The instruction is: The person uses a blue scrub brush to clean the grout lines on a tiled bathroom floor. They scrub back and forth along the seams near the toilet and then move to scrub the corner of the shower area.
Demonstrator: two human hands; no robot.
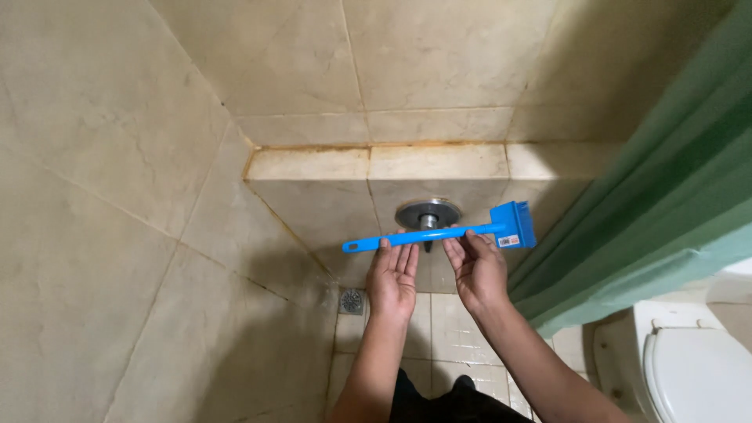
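Now | two hands: left hand (pixel 393 276), right hand (pixel 478 266) | grip one blue brush (pixel 439 233)

Shower corner: beige tiled walls (pixel 102 141) with a stained ledge (pixel 376 160) and round metal wall fitting (pixel 428 213). Tiled floor (pixel 454 321) with a drain (pixel 352 300) at its left corner. Green curtain (pixel 666 196) and white toilet (pixel 689 368) at right.

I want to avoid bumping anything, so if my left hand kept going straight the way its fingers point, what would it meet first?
The left hand points up-frame, already touching the blue brush handle. Past that, probably the tiled wall beside the round metal fitting, though depth is unclear.
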